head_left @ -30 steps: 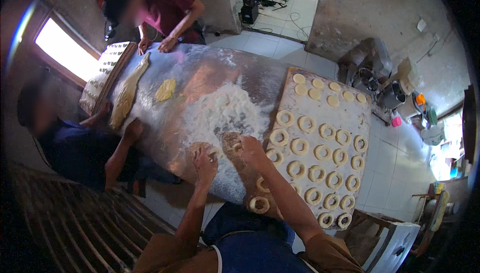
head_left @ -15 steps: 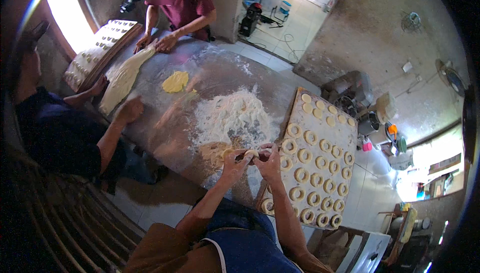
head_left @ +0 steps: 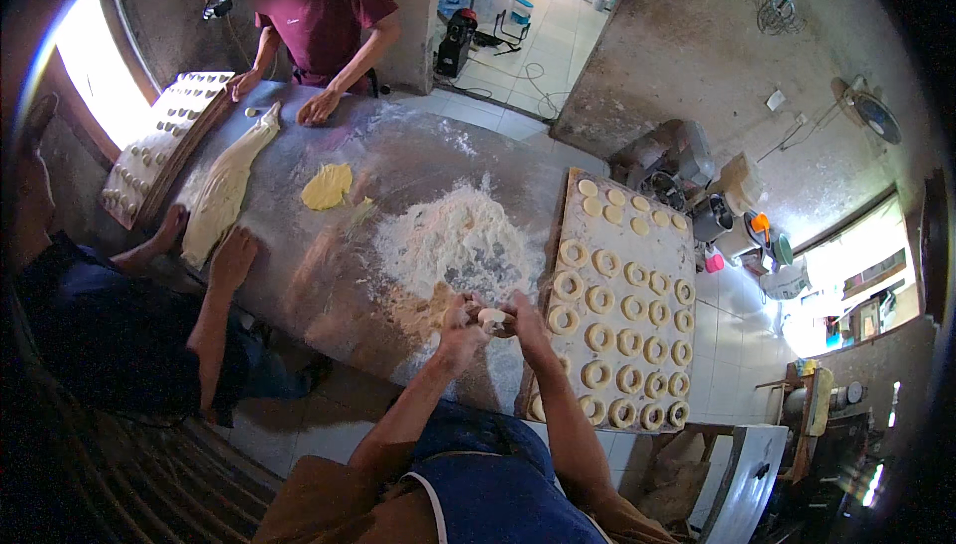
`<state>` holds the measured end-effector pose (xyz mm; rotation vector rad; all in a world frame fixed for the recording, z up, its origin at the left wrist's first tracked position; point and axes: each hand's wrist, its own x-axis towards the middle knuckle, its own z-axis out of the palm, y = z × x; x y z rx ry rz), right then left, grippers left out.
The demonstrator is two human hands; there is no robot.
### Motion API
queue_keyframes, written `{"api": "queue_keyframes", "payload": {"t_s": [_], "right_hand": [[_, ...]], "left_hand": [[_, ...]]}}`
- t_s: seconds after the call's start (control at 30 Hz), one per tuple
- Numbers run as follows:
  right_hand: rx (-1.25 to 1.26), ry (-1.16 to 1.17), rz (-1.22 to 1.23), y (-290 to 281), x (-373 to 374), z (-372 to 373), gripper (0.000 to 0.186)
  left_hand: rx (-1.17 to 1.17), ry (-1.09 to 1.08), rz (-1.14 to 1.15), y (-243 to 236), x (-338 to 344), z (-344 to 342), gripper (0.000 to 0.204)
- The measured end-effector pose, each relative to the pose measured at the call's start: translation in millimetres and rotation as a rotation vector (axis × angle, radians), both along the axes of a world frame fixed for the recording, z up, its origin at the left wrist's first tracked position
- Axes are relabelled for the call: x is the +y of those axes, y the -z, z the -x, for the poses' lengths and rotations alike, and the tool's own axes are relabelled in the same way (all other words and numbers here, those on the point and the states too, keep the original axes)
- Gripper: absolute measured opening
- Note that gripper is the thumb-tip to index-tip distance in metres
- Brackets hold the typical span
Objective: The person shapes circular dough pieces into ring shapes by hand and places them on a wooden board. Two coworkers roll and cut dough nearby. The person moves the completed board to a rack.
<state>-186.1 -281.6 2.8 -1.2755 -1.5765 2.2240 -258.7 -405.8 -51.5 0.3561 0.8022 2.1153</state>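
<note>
Between my hands is a small pale piece of dough [head_left: 492, 316], held just above the table's near edge. The fingers of my left hand [head_left: 461, 335] close on its left side. On its right side, the fingers of my right hand [head_left: 525, 325] grip it; part of the dough is hidden by my fingers. Just beyond my hands lies a heap of white flour [head_left: 453, 240], with a browner patch of powder [head_left: 406, 307] at its near left. To the right, a floured board [head_left: 619, 270] bears rows of dough rings [head_left: 599, 299] and several small flat dough discs [head_left: 613, 216] along its far end.
Across the floured table [head_left: 398, 161], a person in a maroon shirt [head_left: 334, 16] rests hands on the edge. At the left, another person's hand [head_left: 233, 257] is beside a long dough strip [head_left: 224, 191]. A yellow dough piece [head_left: 327, 187] and a tray of shaped pieces [head_left: 149, 161] lie farther off.
My view has shifted slightly. My hands have turned the dough piece between the fingers. The person in maroon has let go of the long dough strip's far end.
</note>
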Motion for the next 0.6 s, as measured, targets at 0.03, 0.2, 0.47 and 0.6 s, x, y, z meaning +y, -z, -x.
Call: {"api": "queue_keyframes", "payload": {"t_s": [0.03,0.2,0.47,0.6], "right_hand": [[0.107,0.087,0.078,4.0,-2.5,0.9,0.044],[0.221,0.100,-0.016,7.8,7.3,-4.9,0.053],[0.229,0.166,-0.270,-0.1,22.4,-6.2,0.044],[0.305,0.121,-0.345,14.0,47.6,-16.5,0.040]], "left_hand": [[-0.247,-0.035,-0.125,18.2,5.8,2.6,0.052],[0.189,-0.309,0.429,28.8,38.0,-4.2,0.061],[-0.314,-0.283,0.175,-9.3,87.9,-11.1,0.033],[0.126,-0.199,0.192,17.0,102.0,-28.8,0.027]]}}
